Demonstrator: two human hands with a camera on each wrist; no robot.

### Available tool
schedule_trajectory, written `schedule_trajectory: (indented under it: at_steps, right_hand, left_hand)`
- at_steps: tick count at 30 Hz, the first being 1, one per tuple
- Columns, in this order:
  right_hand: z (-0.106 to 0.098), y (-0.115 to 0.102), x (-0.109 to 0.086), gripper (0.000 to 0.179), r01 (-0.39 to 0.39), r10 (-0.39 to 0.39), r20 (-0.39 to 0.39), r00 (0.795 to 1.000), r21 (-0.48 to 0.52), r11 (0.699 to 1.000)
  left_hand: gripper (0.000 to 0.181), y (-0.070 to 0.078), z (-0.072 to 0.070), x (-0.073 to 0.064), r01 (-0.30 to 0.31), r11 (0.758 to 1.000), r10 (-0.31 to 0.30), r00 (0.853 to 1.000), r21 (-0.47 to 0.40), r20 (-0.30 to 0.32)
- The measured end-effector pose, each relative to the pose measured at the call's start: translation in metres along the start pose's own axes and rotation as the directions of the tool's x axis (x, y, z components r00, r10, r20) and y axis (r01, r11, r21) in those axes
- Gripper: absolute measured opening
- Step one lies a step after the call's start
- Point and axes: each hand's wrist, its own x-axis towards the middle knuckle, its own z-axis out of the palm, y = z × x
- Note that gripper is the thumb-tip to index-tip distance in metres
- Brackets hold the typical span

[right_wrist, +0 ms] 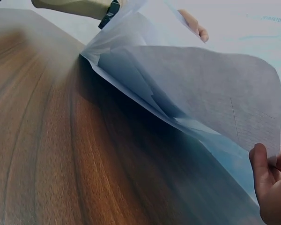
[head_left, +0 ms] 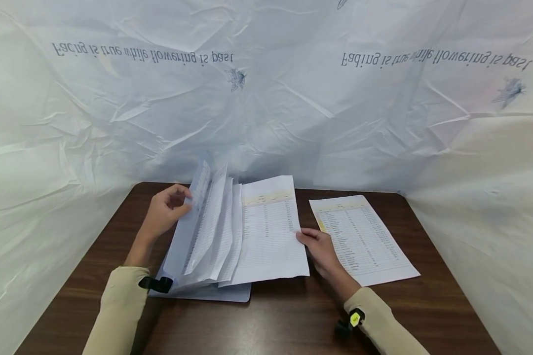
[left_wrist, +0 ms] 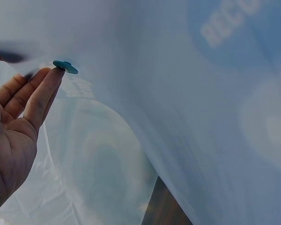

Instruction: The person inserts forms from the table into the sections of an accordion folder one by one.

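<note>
Your left hand (head_left: pixel 164 212) is at the far left of the work, raised above the brown worktop (head_left: pixel 275 320). Its fingers (left_wrist: pixel 37 96) curl round the lifted front flap of a pale blue plastic folder (head_left: pixel 191 231), holding it up and tilted toward you. The left wrist view shows the fingertips lying against the translucent flap, just beside a small teal snap button (left_wrist: pixel 65 66) set in it.

Behind the flap, several printed sheets (head_left: pixel 219 231) stand fanned out of the folder, their lower edges gathered near your left sleeve. The folder's back cover lies flat on the worktop under them.

Further right, the outermost sheet, a printed table (head_left: pixel 271 231), leans over to the right. Your right hand (head_left: pixel 322 249) holds it at its right edge, thumb on top and fingers pinching the paper from beneath; the right wrist view shows the thumb pressed on that edge.

To the right of that hand, a single loose page (head_left: pixel 364 239) with a printed list lies flat on the worktop, your right wrist resting over its near-left edge.
</note>
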Motion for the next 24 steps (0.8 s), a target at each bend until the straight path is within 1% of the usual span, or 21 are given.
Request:
schedule_trajectory:
  at_steps: [1,4,10,16,24]
  right_hand:
    - [0.001,-0.001,0.0,0.033,-0.01,0.01,0.009,1.0,0.011,1.0]
    - [0.004,-0.001,-0.001,0.033,-0.026,0.025,0.036,0.999,0.038,0.999]
    - [0.011,0.002,0.0,0.031,-0.019,0.017,0.047,0.999,0.052,0.998]
    - [0.018,0.004,-0.001,0.031,-0.009,0.006,0.07,0.998,0.042,0.999]
    - [0.017,0.004,0.004,0.03,-0.02,0.018,0.029,0.999,0.07,0.997]
  left_hand:
    - [0.02,-0.005,0.0,0.0,0.003,1.0,-0.003,1.0,-0.002,-0.003]
    - [0.02,-0.01,0.0,0.001,0.006,1.0,-0.006,1.0,-0.011,-0.004]
    - [0.019,-0.01,-0.001,0.001,0.007,0.999,-0.007,1.0,-0.033,0.002]
    - [0.018,-0.013,-0.002,0.003,0.01,1.0,-0.01,1.0,-0.013,0.005]
    - [0.019,-0.015,-0.004,0.005,0.005,1.0,-0.005,1.0,-0.009,0.005]
